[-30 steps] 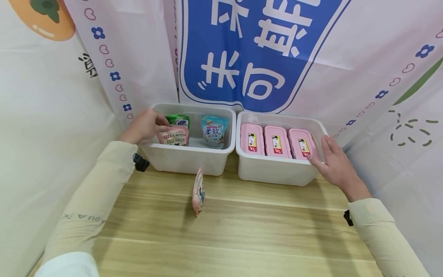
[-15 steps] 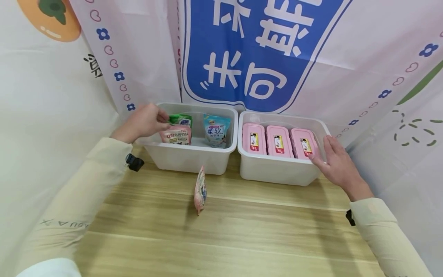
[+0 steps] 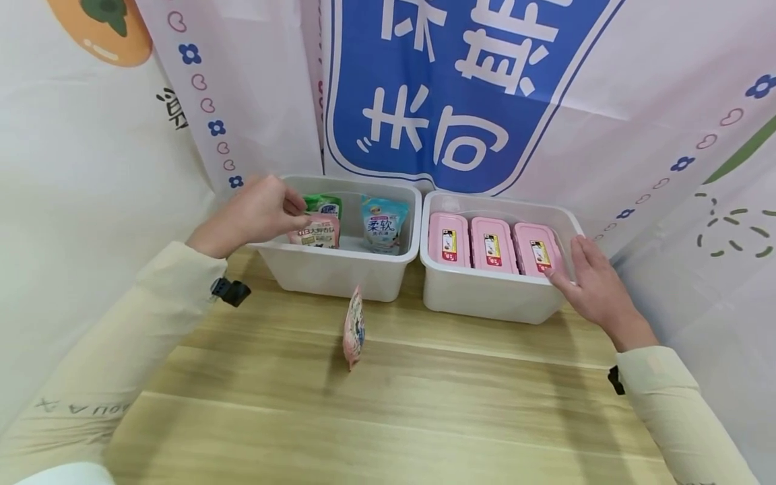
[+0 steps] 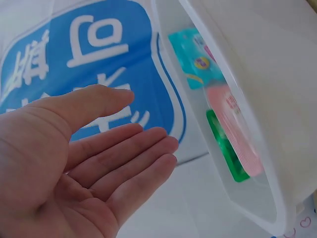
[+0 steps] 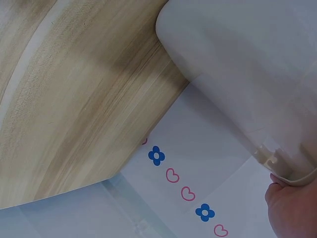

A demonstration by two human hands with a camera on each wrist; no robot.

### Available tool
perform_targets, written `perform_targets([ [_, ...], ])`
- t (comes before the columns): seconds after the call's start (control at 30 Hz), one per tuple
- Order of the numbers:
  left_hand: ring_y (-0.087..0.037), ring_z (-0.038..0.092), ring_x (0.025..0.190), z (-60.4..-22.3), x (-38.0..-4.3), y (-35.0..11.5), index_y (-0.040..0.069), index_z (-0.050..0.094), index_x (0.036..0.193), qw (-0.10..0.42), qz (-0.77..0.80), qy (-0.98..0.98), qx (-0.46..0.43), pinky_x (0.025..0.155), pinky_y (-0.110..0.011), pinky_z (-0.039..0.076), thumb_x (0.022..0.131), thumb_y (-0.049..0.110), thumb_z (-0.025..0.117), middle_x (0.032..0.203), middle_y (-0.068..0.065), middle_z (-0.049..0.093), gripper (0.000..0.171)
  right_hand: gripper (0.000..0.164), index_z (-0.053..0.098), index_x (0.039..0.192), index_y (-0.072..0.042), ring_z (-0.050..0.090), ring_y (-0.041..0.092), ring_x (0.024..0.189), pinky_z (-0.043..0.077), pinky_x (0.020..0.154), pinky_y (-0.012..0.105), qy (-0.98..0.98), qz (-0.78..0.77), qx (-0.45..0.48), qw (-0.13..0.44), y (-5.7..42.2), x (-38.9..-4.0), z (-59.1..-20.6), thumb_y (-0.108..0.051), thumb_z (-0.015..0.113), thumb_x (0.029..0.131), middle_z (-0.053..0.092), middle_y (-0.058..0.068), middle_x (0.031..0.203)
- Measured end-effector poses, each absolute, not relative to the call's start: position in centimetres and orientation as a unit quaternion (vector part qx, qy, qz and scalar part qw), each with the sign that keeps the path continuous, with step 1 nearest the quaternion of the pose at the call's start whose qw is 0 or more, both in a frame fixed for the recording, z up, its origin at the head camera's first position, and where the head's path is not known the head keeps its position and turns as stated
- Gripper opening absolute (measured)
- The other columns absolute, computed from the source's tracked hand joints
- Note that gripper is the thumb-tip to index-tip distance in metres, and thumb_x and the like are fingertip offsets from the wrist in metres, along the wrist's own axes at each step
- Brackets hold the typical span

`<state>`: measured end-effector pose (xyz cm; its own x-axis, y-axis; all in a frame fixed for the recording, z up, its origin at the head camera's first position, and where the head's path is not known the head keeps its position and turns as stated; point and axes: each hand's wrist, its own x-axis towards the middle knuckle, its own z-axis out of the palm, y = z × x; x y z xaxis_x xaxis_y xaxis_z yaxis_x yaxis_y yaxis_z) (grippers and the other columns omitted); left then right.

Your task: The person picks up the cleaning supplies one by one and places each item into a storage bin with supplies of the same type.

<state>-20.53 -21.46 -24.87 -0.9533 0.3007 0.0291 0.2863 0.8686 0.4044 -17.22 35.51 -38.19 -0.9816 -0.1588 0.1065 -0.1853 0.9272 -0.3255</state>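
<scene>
Over the left rim of the left white bin (image 3: pixel 333 269) hovers my left hand (image 3: pixel 254 212), its fingers loosely bent. The left wrist view shows the same hand (image 4: pixel 99 148) palm up with nothing in it, apart from the bin. Inside, a pink pouch (image 3: pixel 321 232) with red lettering stands in front of a green pouch (image 3: pixel 330 205). A light-blue pouch (image 3: pixel 383 225) leans at the bin's right end. My right hand (image 3: pixel 597 286) rests on the right bin's (image 3: pixel 485 296) front right corner, fingers fairly straight along the side and thumb at the front rim.
Three pink lidded boxes (image 3: pixel 492 246) stand in a row in the right bin. A pink patterned pouch (image 3: pixel 354 330) stands edge-on on the wooden table (image 3: pixel 424 404) before the left bin. Printed cloth (image 3: pixel 267 87) hangs behind and on both sides.
My left hand has drawn slightly up and away from the pink pouch, and its forearm has swung left. The right hand stays on the bin's corner. The head view has shifted slightly.
</scene>
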Motion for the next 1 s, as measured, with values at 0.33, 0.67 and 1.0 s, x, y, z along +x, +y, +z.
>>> perform_targets([
  [0.33, -0.031, 0.079, 0.104, -24.8, -17.9, -19.9, -0.001, 0.078, 0.115, 0.02, 0.211, 0.964, 0.163, 0.091, -0.046, 0.065, 0.092, 0.018, 0.08, 0.111, -0.017, 0.081, 0.03, 0.092, 0.002, 0.166, 0.005, 0.002, 0.052, 0.163, 0.011, 0.128, 0.073, -0.98, 0.172, 0.094, 0.041, 35.6, -17.2, -38.3, -0.051, 0.046, 0.109, 0.003, 0.032, 0.174],
  [0.67, -0.03, 0.08, 0.098, -26.1, -16.5, -19.2, -0.002, 0.08, 0.107, 0.021, 0.224, 0.947, 0.228, 0.09, -0.044, 0.065, 0.091, 0.013, 0.081, 0.104, -0.016, 0.082, 0.022, 0.093, 0.004, 0.167, 0.005, 0.003, 0.052, 0.163, 0.012, 0.128, 0.073, -0.981, 0.169, 0.089, 0.042, 35.7, -17.3, -38.2, -0.054, 0.045, 0.108, 0.003, 0.032, 0.175],
  [1.0, -0.022, 0.081, 0.085, -28.5, -15.3, -18.3, -0.001, 0.081, 0.096, 0.023, 0.241, 0.933, 0.266, 0.078, -0.034, 0.067, 0.088, 0.008, 0.082, 0.091, -0.013, 0.082, 0.012, 0.093, 0.003, 0.167, 0.005, 0.001, 0.052, 0.163, 0.012, 0.127, 0.074, -0.98, 0.173, 0.087, 0.039, 35.7, -17.4, -38.3, -0.053, 0.046, 0.109, 0.003, 0.032, 0.175],
])
